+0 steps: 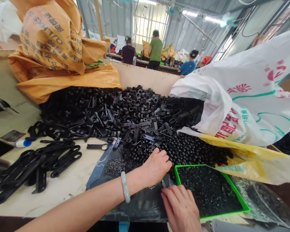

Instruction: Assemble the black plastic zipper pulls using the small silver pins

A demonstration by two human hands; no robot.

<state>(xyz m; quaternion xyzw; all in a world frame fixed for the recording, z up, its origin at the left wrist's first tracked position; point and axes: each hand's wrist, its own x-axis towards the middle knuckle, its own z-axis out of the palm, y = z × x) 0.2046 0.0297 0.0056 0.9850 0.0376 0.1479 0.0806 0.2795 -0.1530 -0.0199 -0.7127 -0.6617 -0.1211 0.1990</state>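
Note:
My left hand (156,166), a pale bangle (125,187) on its wrist, reaches into a heap of small black round caps (190,148) with its fingers curled down among them. What it holds is hidden. My right hand (180,206) rests on a dark mat (140,203) at the near edge, fingers closed around a thin small piece beside a green tray (241,206) full of tiny black screws. A small pile of screws (114,166) lies left of my left hand.
A big mound of black plastic rings and flat strips (135,112) fills the table's middle. Long black slotted handles (38,167) lie at the left. Orange sacks (58,48) stand behind, a white sack (246,93) on the right. Three people (156,51) work at a far bench.

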